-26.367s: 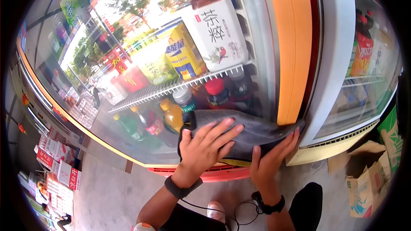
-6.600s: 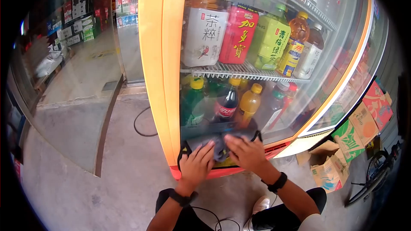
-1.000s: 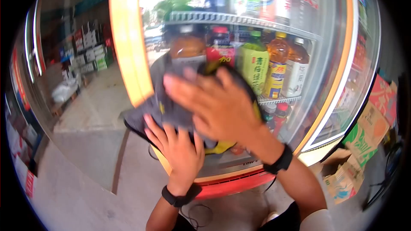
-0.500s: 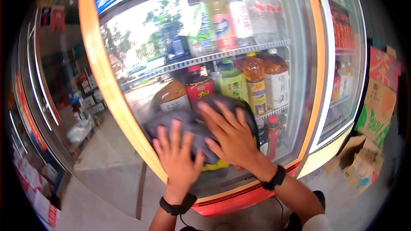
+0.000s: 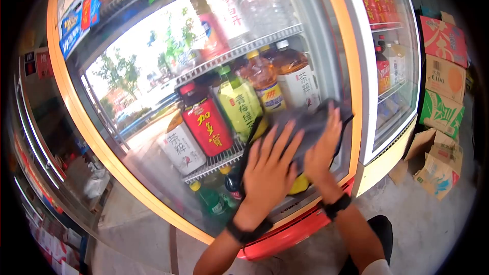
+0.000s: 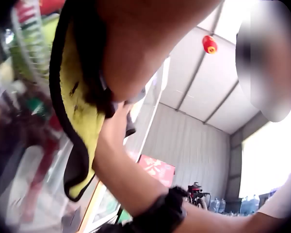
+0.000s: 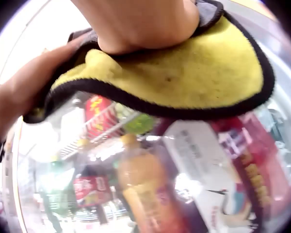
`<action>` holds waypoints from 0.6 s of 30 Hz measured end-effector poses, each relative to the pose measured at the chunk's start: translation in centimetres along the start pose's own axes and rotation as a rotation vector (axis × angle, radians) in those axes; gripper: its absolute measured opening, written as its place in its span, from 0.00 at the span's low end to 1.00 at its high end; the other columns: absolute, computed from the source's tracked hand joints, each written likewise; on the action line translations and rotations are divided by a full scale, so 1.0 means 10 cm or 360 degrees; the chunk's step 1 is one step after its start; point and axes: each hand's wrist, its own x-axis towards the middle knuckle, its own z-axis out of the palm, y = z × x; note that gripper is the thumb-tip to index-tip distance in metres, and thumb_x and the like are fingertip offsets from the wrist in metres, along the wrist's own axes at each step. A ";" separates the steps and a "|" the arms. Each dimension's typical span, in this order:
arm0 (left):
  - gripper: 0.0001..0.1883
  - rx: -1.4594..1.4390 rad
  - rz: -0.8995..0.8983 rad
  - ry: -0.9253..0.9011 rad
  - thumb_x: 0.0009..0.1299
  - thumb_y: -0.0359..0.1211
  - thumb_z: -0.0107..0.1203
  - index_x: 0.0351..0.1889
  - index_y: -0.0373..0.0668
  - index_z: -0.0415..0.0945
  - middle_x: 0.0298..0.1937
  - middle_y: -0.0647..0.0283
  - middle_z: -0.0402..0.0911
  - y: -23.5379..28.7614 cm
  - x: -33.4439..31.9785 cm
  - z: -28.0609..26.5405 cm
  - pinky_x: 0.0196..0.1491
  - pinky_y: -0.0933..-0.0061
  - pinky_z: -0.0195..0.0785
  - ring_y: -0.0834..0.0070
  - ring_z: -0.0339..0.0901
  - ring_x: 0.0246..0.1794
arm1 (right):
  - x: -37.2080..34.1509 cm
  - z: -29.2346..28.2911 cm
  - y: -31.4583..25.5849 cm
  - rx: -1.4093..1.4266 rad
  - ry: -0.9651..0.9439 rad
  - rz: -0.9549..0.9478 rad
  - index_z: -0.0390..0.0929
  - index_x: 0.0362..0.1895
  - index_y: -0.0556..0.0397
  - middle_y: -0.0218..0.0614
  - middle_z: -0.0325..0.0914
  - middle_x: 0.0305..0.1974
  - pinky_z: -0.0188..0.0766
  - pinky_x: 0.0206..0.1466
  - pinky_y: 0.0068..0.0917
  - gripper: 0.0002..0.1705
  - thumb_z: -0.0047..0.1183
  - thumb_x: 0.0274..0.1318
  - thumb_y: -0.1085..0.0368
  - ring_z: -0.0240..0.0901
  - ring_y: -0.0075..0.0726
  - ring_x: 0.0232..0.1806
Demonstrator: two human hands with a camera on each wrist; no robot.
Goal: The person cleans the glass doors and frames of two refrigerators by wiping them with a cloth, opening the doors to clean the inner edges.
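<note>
A grey cloth [image 5: 303, 125] lies against the glass door [image 5: 170, 201] of an orange-framed drinks fridge, near the door's right side. Its yellow underside [image 7: 208, 73] and black edging show in the right wrist view. My left hand [image 5: 271, 168] presses flat on the cloth's left part, fingers spread. Beside it, my right hand [image 5: 322, 150] rests on the right part with its fingers pointing up. In the left wrist view the yellow face [image 6: 75, 107] hangs below my left hand [image 6: 136, 53]. Bottles such as a red-labelled one [image 5: 206, 127] stand on the shelves behind the glass.
A second, white-framed fridge [image 5: 374, 76] stands close on the right. Beyond it are stacked cartons [image 5: 443, 76] and an opened cardboard box [image 5: 440, 168] on the floor. A red base panel [image 5: 290, 242] runs below the door. Stickers [image 5: 76, 28] are at its upper left.
Over the last second both hands have moved the grey cloth from the left side of the glass to the right. Several seconds ago it was bunched low on the door. The head view has shifted.
</note>
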 end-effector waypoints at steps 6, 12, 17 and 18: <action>0.31 0.0545 -0.0311 0.0118 0.60 0.38 0.54 0.64 0.42 0.66 0.71 0.52 0.57 -0.39 -0.26 -0.47 0.70 0.42 0.33 0.46 0.46 0.73 | 0.60 -0.05 -0.82 0.0306 -0.0472 -0.0538 0.65 0.64 0.58 0.34 0.54 0.71 0.46 0.68 0.53 0.36 0.50 0.46 0.63 0.49 0.47 0.72; 0.30 0.0397 0.0269 0.0360 0.61 0.38 0.56 0.63 0.45 0.67 0.71 0.54 0.58 -0.33 1.22 -0.71 0.70 0.46 0.39 0.51 0.49 0.72 | 1.53 -0.09 -0.18 0.0008 0.0053 -0.0303 0.53 0.69 0.58 0.44 0.55 0.69 0.43 0.71 0.47 0.37 0.46 0.54 0.68 0.49 0.55 0.70; 0.31 0.0036 0.0537 0.0115 0.58 0.40 0.57 0.62 0.45 0.69 0.71 0.59 0.59 0.02 1.06 0.09 0.73 0.53 0.38 0.58 0.48 0.74 | 0.55 -0.04 0.75 -0.0250 0.0068 -0.0007 0.51 0.69 0.64 0.56 0.48 0.70 0.35 0.73 0.50 0.36 0.28 0.65 0.51 0.38 0.61 0.74; 0.32 0.0034 0.0560 0.0071 0.58 0.41 0.57 0.62 0.45 0.69 0.71 0.60 0.60 0.05 0.94 0.20 0.73 0.55 0.38 0.60 0.47 0.74 | 0.34 -0.08 0.79 -0.0249 -0.0062 0.0051 0.54 0.68 0.63 0.58 0.47 0.70 0.34 0.73 0.51 0.34 0.28 0.67 0.52 0.37 0.61 0.74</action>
